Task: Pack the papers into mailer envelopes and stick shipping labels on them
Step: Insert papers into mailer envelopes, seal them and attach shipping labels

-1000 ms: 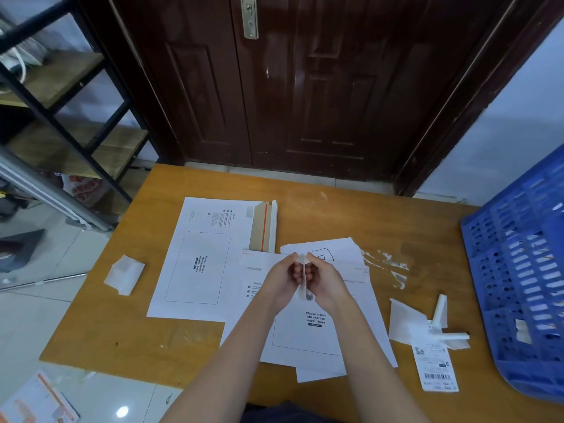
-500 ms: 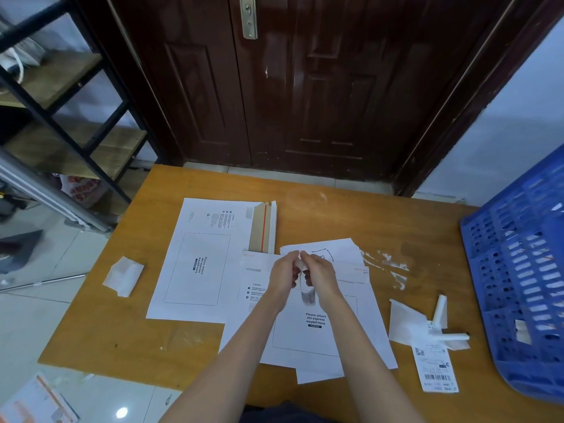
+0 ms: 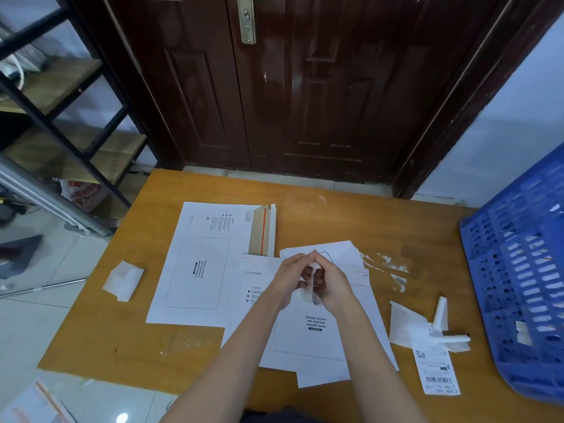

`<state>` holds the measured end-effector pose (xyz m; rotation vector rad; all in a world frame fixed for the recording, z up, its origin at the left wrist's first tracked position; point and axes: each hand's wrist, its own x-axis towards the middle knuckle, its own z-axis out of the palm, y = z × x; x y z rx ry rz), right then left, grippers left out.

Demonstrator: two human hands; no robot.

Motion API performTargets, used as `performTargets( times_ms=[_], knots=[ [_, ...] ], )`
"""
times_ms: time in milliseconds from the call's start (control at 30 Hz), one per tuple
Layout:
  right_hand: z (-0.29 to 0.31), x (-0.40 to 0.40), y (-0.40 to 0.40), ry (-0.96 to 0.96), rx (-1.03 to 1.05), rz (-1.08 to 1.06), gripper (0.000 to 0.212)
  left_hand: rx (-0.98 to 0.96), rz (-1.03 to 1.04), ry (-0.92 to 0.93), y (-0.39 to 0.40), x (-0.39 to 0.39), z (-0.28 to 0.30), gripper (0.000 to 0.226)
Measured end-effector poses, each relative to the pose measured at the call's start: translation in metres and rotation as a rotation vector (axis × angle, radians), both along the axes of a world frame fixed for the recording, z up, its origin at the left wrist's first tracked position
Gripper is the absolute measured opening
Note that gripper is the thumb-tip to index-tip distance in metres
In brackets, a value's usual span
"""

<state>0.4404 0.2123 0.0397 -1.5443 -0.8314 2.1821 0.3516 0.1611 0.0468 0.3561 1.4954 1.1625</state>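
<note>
Both hands meet above the middle of the wooden table (image 3: pixel 381 215), with the fingertips touching each other. Left hand (image 3: pixel 288 279) and right hand (image 3: pixel 331 282) have their fingers curled, and together they pinch a narrow white paper strip (image 3: pixel 311 286), which hangs down between them. Under the hands lies a white mailer envelope (image 3: pixel 308 337), flat on the table, with a printed frame and the words "Please attach sto express waybill here". Some white papers (image 3: pixel 341 250) stick out from under its far edge, and one more sheet shows at its near edge. Just to the left lies a second mailer envelope (image 3: pixel 195 270), also flat, with its brown flap and red stripe open at the far right corner. A crumpled piece of white paper (image 3: pixel 123 280) lies near the left edge of the table. At the right, a shipping label (image 3: pixel 436 369) with a barcode lies beside some torn white backing pieces (image 3: pixel 409 326). A blue plastic crate (image 3: pixel 518 270) stands at the right edge. Behind the table is a dark wooden door (image 3: pixel 274 87).
</note>
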Motion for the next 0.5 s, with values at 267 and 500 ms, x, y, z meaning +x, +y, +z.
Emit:
performTargets(
  times_ms=[267, 500],
  knots=[
    [-0.0002, 0.0009, 0.0039, 0.035, -0.059, 0.062, 0.034, 0.028, 0.098, -0.154, -0.0004, -0.0010, 0.0024, 0.026],
    [-0.0057, -0.0004, 0.0020, 0.070, -0.042, 0.024, 0.036, 0.048, 0.156, -0.218, -0.0012, -0.0012, -0.0062, 0.023]
  ],
)
